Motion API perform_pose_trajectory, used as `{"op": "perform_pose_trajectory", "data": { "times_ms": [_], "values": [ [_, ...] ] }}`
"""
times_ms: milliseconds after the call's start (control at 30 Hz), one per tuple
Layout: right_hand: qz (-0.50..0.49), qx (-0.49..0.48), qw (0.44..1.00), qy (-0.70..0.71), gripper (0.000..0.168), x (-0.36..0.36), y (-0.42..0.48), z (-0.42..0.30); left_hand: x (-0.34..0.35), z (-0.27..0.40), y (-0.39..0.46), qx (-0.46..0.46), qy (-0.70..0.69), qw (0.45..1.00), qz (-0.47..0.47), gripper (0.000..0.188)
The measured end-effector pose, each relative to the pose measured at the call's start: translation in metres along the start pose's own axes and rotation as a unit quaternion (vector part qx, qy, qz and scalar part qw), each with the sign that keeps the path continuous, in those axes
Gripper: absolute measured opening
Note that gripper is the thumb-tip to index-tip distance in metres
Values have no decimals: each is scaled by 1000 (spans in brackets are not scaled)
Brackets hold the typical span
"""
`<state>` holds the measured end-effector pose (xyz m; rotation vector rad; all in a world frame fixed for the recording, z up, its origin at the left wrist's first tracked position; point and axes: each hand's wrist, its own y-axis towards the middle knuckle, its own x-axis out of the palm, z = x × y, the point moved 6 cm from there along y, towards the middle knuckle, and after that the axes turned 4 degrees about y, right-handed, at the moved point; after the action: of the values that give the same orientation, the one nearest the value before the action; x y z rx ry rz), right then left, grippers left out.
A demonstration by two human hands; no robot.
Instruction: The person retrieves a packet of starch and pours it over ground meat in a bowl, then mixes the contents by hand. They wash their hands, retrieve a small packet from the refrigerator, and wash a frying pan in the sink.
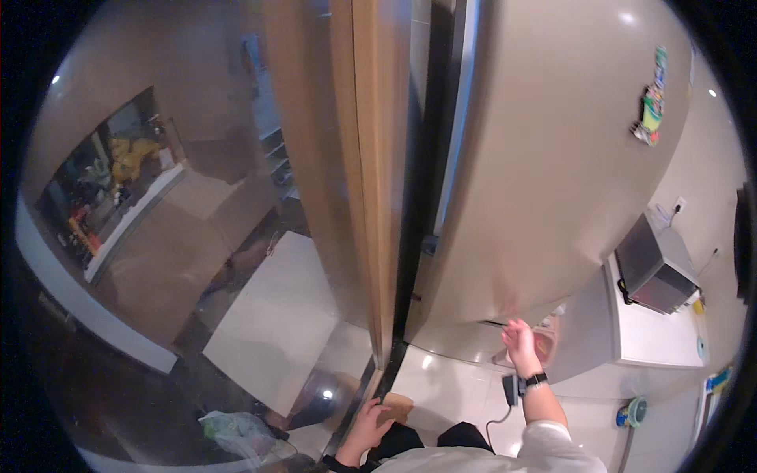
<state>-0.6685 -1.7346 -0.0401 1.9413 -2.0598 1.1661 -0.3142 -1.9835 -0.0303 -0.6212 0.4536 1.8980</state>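
Note:
My right hand [520, 344], with a black strap and a small device at its wrist, is at the lower edge of a large beige door with magnets, likely a refrigerator door [550, 154]. Its fingers meet a dark slot [492, 323] there; whether they grip the edge cannot be made out. A pinkish plastic container [545, 347] shows just past this hand. My left hand [371, 424] holds nothing, fingers apart, beside the foot of a wood-framed glass door [369, 236]. Below its fingers lies a tan object [399, 407], partly hidden.
A microwave oven [659, 269] stands on a white counter [650, 343] at right. On the tiled floor [446, 378] is a small bin [633, 412]. Through the glass are a white tabletop [278, 313] and a plastic bag [239, 434]. Colourful magnets [652, 106] stick to the beige door.

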Motion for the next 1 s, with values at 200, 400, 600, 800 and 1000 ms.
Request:
{"op": "perform_pose_trajectory", "data": {
  "times_ms": [200, 400, 600, 800, 1000],
  "values": [
    [-84, -43, 995, -10, 33, -94, -138, -121, 52, 3, 71, 159, -6, 987, -23, 27],
    [-107, -217, 970, -17, 44, -215, -226, -137, 78, 99, 126, 162, -52, 982, -80, 26],
    [13, -275, 961, 2, 45, -260, -238, -109, 100, 145, 166, 220, -127, 955, -154, 25],
    [118, -364, 924, 26, 45, -275, -242, -89, 93, 170, 203, 263, -144, 931, -208, 23],
    [282, -483, 818, 134, 35, -282, -214, -96, 111, 154, 237, 243, -218, 908, -262, 23]
  ]
}}
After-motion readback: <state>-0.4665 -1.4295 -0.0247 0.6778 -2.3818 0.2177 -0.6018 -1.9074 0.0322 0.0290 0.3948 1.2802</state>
